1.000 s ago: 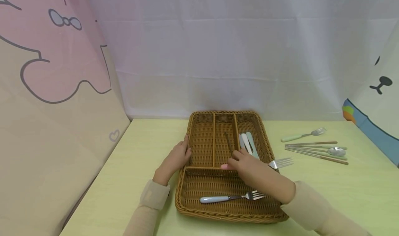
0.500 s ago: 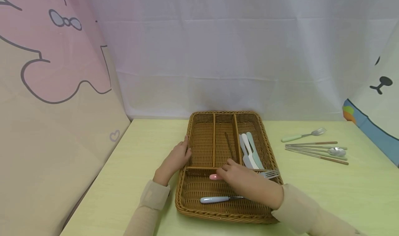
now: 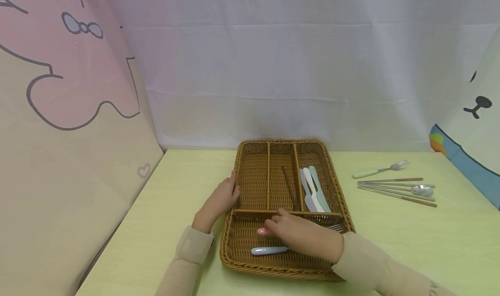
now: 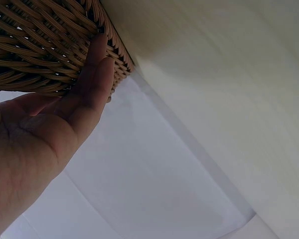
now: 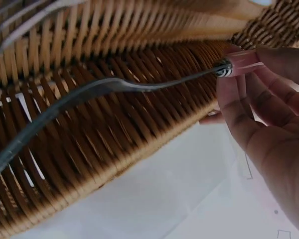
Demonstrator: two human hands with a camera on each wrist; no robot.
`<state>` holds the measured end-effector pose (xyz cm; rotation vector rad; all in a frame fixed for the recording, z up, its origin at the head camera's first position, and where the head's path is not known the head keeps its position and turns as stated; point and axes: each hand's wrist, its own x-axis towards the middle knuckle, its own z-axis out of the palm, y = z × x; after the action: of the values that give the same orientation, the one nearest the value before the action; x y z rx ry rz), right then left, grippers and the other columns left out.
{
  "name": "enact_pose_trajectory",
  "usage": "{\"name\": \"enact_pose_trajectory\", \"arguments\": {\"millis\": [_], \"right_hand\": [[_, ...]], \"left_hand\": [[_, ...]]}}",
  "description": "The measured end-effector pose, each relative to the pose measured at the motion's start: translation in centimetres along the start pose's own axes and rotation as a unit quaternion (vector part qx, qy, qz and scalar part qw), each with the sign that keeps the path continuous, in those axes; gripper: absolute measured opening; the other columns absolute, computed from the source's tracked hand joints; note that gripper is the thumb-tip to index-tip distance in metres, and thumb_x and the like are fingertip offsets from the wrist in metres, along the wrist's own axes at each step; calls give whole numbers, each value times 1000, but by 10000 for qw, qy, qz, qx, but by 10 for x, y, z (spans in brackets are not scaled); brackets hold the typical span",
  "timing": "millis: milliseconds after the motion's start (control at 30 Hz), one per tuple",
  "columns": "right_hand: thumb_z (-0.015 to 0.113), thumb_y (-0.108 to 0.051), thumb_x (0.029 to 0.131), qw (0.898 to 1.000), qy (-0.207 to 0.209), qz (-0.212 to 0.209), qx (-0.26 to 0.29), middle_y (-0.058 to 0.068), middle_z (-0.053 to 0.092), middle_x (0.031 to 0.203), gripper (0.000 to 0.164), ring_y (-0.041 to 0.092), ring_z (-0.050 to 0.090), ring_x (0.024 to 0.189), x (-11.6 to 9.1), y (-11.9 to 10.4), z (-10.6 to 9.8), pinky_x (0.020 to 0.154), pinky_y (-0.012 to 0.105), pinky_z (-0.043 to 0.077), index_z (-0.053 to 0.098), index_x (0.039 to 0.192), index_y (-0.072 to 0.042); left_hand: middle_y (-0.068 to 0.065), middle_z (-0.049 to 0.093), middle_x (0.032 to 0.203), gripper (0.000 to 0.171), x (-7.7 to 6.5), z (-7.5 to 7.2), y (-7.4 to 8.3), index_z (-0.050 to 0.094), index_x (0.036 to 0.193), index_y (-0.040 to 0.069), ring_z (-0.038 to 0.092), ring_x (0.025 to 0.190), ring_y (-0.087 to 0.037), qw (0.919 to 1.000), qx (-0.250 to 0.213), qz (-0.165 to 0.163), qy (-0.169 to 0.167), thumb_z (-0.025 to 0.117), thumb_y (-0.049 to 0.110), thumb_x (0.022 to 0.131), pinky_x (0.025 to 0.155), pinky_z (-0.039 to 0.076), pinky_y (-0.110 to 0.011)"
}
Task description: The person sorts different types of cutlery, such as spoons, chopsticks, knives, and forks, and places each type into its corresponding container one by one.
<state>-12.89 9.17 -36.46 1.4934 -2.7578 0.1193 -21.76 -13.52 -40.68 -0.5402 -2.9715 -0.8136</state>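
My right hand [image 3: 291,231] pinches the pink handle of a fork [image 5: 244,62] low over the front compartment of the wicker cutlery basket [image 3: 281,272]. Thumb and fingertips meet near the handle's metal collar; its tines show past the wrist in the head view. Below lies a second fork with a light blue handle [image 3: 269,250], its front end hidden by my right hand. My left hand [image 3: 218,200] holds the basket's left side, thumb over the rim and fingers along the outer wall, as the left wrist view shows.
Three knives [image 3: 312,192], grey-blue, white and mint, lie in the right rear compartment. A slim dark stick-like piece [image 3: 289,185] lies in the middle one. Right of the basket on the table are a green-handled fork [image 3: 380,169], a spoon [image 3: 422,190] and several chopsticks [image 3: 410,196].
My right hand has carried the pink-handled fork left and toward me, from over the rear divider into the front compartment, uncovering the knives. My left hand stays on the basket's side.
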Motion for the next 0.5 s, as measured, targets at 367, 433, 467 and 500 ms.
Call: {"name": "enact_pose_trajectory", "arguments": {"millis": [367,433,467,500], "right_hand": [[61,-3,83,9981,-472,186,348,10,65,99,19,28,57,101,3,3,17,82,34,53,59,102,-6],[59,-5,85,9982,-465,186,316,10,65,97,18,27,58,99,3,5,19,81,33,54,60,102,-6],[59,-6,86,9983,-463,190,307,9,65,96,16,25,58,96,3,5,20,79,31,54,60,102,-7],[58,-7,86,9984,-446,176,288,8,65,95,15,23,58,93,4,6,21,77,30,54,60,101,-7]], "left_hand": [[-8,48,78,58,0,-1,1,14,141,-9,37,54,-14,9999,49,-68,-64,41,12,94,54,39,-33],[-8,48,79,58,0,-1,1,13,141,-9,37,54,-14,9999,49,-81,-77,41,13,94,54,39,-33],[-8,48,80,58,0,-1,1,13,141,-9,37,54,-14,9999,49,-82,-79,41,13,94,54,39,-33],[-8,48,79,58,0,-1,0,13,141,-9,38,54,-14,9999,45,-74,-75,40,12,94,54,39,-33]]}}
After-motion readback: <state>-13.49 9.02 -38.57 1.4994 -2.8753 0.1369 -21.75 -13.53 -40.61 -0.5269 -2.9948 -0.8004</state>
